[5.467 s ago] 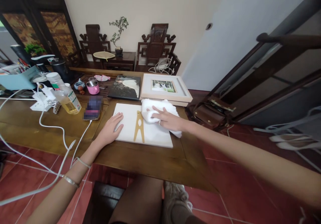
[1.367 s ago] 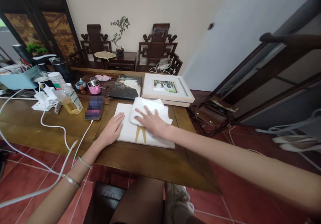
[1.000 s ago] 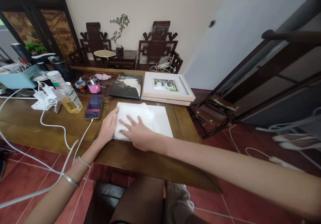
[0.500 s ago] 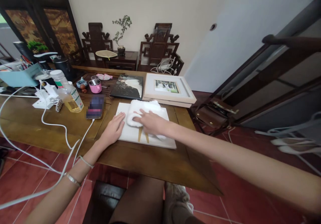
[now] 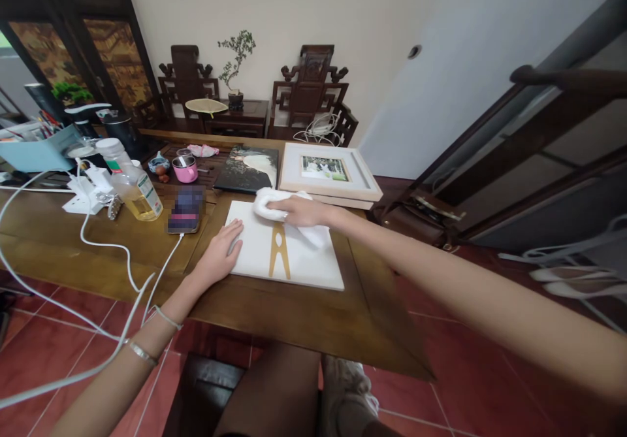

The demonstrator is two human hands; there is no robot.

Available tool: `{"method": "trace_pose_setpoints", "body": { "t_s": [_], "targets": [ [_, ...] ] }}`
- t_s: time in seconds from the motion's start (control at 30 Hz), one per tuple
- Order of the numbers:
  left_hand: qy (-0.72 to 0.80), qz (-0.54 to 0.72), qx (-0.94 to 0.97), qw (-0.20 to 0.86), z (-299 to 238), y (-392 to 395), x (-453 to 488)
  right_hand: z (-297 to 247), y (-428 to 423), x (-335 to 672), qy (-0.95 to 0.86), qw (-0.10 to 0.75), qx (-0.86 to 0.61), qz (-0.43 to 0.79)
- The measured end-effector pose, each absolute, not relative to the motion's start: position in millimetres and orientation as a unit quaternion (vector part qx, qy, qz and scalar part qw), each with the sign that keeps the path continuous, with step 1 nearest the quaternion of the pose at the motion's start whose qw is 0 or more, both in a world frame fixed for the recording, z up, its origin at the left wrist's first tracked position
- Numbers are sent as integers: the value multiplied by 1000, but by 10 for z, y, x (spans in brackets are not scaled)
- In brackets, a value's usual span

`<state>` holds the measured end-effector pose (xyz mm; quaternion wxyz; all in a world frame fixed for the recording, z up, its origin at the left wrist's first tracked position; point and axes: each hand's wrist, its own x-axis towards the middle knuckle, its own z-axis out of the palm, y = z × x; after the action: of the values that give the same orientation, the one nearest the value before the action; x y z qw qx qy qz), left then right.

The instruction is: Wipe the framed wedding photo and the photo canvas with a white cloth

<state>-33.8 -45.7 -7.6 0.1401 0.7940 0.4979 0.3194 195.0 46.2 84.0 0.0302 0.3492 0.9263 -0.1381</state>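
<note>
A white rectangular board [image 5: 313, 268] lies flat on the wooden table, with a tan clothespin-like shape [image 5: 279, 254] on its face. My right hand [image 5: 302, 211] is closed on a bunched white cloth [image 5: 268, 203], pressed over the far part of the board; the top of the tan shape is hidden under it. At the board's left edge my left hand [image 5: 223, 249] rests flat with its fingers stretched out, touching the edge.
Behind the board lie a dark picture panel [image 5: 247, 169] and a pale framed photo [image 5: 365, 176]. To the left are a phone [image 5: 186, 210] on a white cable, a bottle of yellow liquid [image 5: 140, 195], a pink cup [image 5: 185, 169] and a power strip [image 5: 83, 195].
My right hand has moved the cloth away from me, toward the board's far edge, uncovering more of the tan shape. The left hand stays in place.
</note>
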Motion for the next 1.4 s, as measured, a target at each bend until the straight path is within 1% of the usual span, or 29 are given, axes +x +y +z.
{"method": "trace_pose_setpoints", "body": {
  "t_s": [0.1, 0.2, 0.33, 0.43, 0.57, 0.77, 0.87, 0.93, 1.03, 1.17, 1.23, 1.3, 1.4],
  "targets": [
    [499, 315, 796, 136, -75, -457, -335, 726, 291, 2362, 910, 42, 392, -130],
    [502, 314, 793, 139, -70, -457, -328, 598, -123, 2604, 910, 58, 399, -95],
    [505, 318, 790, 140, -75, -451, -320, 522, -835, 2680, 942, 56, 317, -90],
    [501, 319, 793, 138, -86, -443, -322, 565, -1152, 2676, 951, 64, 283, -107],
    [496, 316, 798, 132, -91, -437, -330, 637, -1007, 2673, 948, 57, 286, -127],
    [498, 306, 800, 133, -64, -450, -334, 572, -114, 2543, 924, 58, 359, -118],
    [498, 303, 801, 134, -53, -455, -334, 530, 119, 2406, 914, 51, 389, -104],
    [500, 305, 799, 136, -52, -455, -334, 520, 61, 2308, 910, 41, 403, -92],
    [502, 305, 798, 138, -57, -452, -331, 520, -326, 2181, 912, 26, 399, -90],
    [498, 303, 802, 130, -69, -449, -329, 550, -992, 2084, 936, 32, 330, -114],
    [494, 306, 804, 124, -78, -447, -332, 571, -1174, 2067, 946, 38, 295, -128],
    [491, 309, 805, 122, -87, -445, -337, 581, -1182, 2071, 951, 39, 277, -134],
    [492, 306, 805, 126, -95, -441, -343, 568, -908, 2095, 948, 18, 289, -130]
  ]
}}
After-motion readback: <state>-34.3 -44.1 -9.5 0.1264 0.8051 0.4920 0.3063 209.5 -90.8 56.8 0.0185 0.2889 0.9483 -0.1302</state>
